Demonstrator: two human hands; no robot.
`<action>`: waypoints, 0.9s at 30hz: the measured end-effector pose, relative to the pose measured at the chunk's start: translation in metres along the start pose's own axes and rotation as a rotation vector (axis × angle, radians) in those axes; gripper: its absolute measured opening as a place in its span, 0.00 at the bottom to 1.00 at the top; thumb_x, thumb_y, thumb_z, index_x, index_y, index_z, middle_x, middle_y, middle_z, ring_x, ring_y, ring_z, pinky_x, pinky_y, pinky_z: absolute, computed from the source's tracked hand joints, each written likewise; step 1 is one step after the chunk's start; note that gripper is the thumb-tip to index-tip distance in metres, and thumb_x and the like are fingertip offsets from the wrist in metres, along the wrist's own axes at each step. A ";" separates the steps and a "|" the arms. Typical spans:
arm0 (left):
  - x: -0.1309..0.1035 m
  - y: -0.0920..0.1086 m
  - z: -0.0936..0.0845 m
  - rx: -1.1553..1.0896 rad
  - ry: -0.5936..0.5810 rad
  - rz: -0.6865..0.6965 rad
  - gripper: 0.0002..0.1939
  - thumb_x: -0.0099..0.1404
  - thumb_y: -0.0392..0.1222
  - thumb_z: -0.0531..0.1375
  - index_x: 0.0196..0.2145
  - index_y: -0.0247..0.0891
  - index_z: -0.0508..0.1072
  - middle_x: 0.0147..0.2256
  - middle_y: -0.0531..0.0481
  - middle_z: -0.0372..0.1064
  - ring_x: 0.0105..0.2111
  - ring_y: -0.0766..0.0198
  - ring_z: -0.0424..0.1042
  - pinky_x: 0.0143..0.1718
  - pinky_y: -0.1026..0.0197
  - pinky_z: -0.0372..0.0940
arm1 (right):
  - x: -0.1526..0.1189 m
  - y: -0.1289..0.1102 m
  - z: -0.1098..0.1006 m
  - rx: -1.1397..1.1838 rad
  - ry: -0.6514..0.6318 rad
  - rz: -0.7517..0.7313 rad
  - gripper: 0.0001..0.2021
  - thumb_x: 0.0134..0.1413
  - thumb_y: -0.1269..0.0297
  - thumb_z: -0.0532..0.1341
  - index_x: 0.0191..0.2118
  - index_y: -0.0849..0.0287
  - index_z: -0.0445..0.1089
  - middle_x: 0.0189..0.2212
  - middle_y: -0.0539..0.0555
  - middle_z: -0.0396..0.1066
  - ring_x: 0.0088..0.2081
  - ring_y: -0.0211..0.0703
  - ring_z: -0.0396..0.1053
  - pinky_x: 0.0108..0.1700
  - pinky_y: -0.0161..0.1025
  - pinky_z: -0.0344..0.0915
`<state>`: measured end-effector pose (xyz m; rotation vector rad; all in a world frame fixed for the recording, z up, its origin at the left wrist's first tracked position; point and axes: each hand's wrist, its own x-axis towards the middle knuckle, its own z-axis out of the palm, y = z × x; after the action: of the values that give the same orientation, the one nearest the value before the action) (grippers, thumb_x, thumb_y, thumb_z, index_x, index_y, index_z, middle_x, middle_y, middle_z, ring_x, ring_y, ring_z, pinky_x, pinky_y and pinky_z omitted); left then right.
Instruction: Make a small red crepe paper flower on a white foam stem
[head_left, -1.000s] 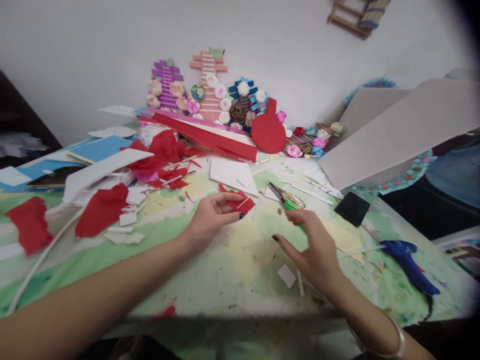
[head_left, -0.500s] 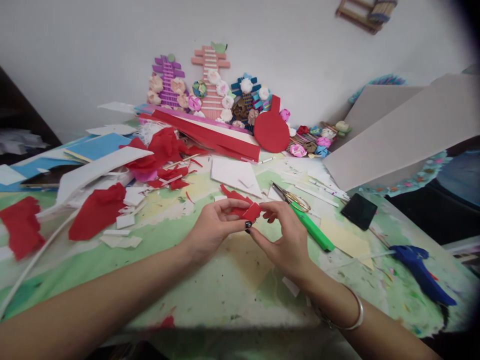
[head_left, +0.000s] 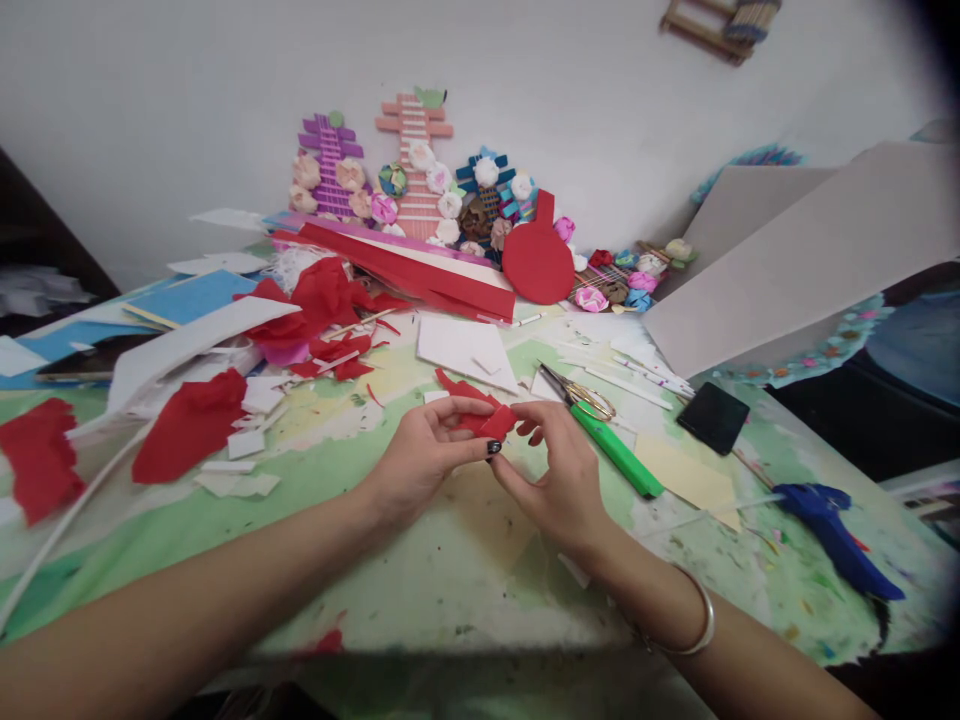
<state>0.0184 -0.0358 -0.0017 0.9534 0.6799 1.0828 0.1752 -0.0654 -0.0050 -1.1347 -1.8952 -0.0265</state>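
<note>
Between my hands, above the middle of the table, is a small red paper piece (head_left: 498,421) that looks folded. My left hand (head_left: 429,447) pinches it between thumb and fingers from the left. My right hand (head_left: 556,470) grips its right edge with the fingertips, its thumb tip close to the left thumb. Just behind them lies a red strip (head_left: 457,385), partly hidden by the left fingers. To the right of my right hand are scissors (head_left: 581,392) with gold handles and a bright green cutter (head_left: 619,450).
A blue glue gun (head_left: 836,535) and a black square (head_left: 713,417) lie at right. White board (head_left: 465,350) sits behind my hands. Red crepe paper (head_left: 191,425) and white scraps cover the left. Along the wall stand flower-decorated crafts (head_left: 416,170) and a red paddle shape (head_left: 538,262).
The whole view has shifted slightly, so things appear a little further left. My right fingers have moved in onto the right edge of the red piece; the left hand keeps its pinch.
</note>
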 end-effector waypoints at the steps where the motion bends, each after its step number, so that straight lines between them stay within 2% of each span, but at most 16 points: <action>1: 0.000 0.000 0.000 -0.001 -0.002 0.002 0.20 0.45 0.32 0.71 0.37 0.32 0.74 0.36 0.46 0.76 0.36 0.62 0.74 0.40 0.62 0.67 | 0.000 0.000 0.000 0.009 0.001 0.002 0.15 0.52 0.69 0.59 0.47 0.57 0.61 0.35 0.55 0.66 0.35 0.44 0.65 0.36 0.42 0.66; 11: -0.001 0.003 0.002 -0.179 -0.036 -0.032 0.11 0.56 0.42 0.65 0.34 0.32 0.76 0.34 0.45 0.76 0.37 0.60 0.75 0.41 0.59 0.68 | 0.000 -0.001 -0.001 0.073 -0.011 0.049 0.16 0.50 0.70 0.58 0.47 0.57 0.61 0.35 0.54 0.66 0.35 0.43 0.65 0.37 0.42 0.65; 15: 0.001 0.001 -0.002 -0.121 -0.008 0.017 0.08 0.54 0.36 0.67 0.33 0.33 0.76 0.35 0.47 0.76 0.37 0.61 0.75 0.43 0.58 0.69 | -0.001 -0.001 -0.001 0.126 -0.034 0.110 0.16 0.49 0.71 0.58 0.46 0.57 0.62 0.37 0.54 0.66 0.36 0.43 0.65 0.37 0.41 0.65; 20: 0.003 0.000 -0.005 -0.079 0.042 0.034 0.07 0.53 0.36 0.67 0.32 0.32 0.76 0.32 0.48 0.76 0.35 0.62 0.75 0.44 0.56 0.70 | -0.001 -0.001 -0.001 0.176 -0.073 0.159 0.16 0.49 0.71 0.58 0.46 0.57 0.62 0.37 0.54 0.67 0.35 0.42 0.65 0.37 0.41 0.65; 27: 0.005 -0.001 -0.006 0.039 0.049 0.073 0.13 0.48 0.35 0.70 0.33 0.31 0.74 0.33 0.46 0.76 0.36 0.59 0.75 0.44 0.54 0.69 | -0.002 0.003 0.000 0.285 -0.126 0.217 0.16 0.50 0.73 0.58 0.46 0.56 0.61 0.36 0.51 0.68 0.33 0.38 0.64 0.35 0.38 0.64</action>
<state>0.0153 -0.0297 -0.0050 0.9945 0.7134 1.1638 0.1774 -0.0653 -0.0077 -1.1575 -1.8036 0.4314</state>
